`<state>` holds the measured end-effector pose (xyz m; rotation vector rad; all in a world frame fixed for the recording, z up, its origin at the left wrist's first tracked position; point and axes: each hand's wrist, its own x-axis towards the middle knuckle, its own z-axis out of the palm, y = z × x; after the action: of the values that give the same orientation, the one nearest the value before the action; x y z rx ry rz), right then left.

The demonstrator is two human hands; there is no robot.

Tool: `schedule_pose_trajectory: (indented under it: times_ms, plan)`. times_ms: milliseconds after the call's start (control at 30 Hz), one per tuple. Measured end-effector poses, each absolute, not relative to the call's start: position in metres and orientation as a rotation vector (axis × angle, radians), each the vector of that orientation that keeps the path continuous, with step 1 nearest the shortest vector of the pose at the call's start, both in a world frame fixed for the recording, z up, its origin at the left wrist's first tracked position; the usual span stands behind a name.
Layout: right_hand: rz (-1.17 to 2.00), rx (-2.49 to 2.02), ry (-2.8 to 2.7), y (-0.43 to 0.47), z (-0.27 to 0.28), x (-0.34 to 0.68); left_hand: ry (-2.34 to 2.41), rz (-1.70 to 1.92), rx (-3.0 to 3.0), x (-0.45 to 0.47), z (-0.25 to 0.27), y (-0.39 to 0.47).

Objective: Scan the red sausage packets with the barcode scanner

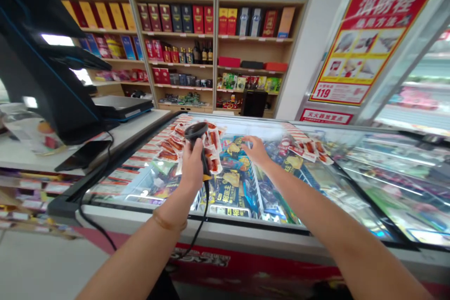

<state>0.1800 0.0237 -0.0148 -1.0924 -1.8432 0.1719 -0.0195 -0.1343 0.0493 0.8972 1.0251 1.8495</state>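
My left hand [191, 168] is wrapped round the handle of a black barcode scanner [197, 130], whose head points away from me. Its cord hangs down past the front of the chest freezer [246, 226]. Behind and beside the scanner, snack packets [168, 147] with reddish-brown contents lie piled on the freezer's glass lid. My right hand [258, 151] hovers over the glass to the right of that pile, thumb and fingers slightly apart, with nothing visible between them. Farther right, a smaller group of similar packets [311, 149] rests on the glass.
Frozen goods in baskets show through the glass. On the left counter stand a dark checkout machine [45, 65], a scale [121, 105] and a black flat device [82, 154]. Shelves of boxed bottles [177, 18] line the back; a red-and-yellow poster [372, 42] hangs at right.
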Motion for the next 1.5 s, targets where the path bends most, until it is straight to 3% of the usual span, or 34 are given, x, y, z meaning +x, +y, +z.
schedule_pose_trajectory:
  times_ms: [267, 533, 967, 1200, 1500]
  plan:
    - [-0.153, -1.392, -1.696, 0.031, -0.033, 0.341, 0.933, 1.478, 1.001, 0.107, 0.029, -0.107]
    - [-0.196, -1.481, -1.166, 0.013, -0.033, 0.424, 0.955, 1.373, 1.047, 0.144, 0.011, -0.088]
    - [-0.341, -2.014, -1.909, 0.009, -0.034, 0.39, 0.986, 1.26, 1.086, 0.142, 0.0, -0.094]
    - [-0.327, -1.92, -2.133, 0.004, -0.021, 0.384, 0.956, 1.245, 1.114, 0.141, 0.001, -0.098]
    - [-0.161, -1.665, -1.951, 0.005, -0.03, 0.387, 0.956, 1.259, 1.135, 0.138, -0.001, -0.097]
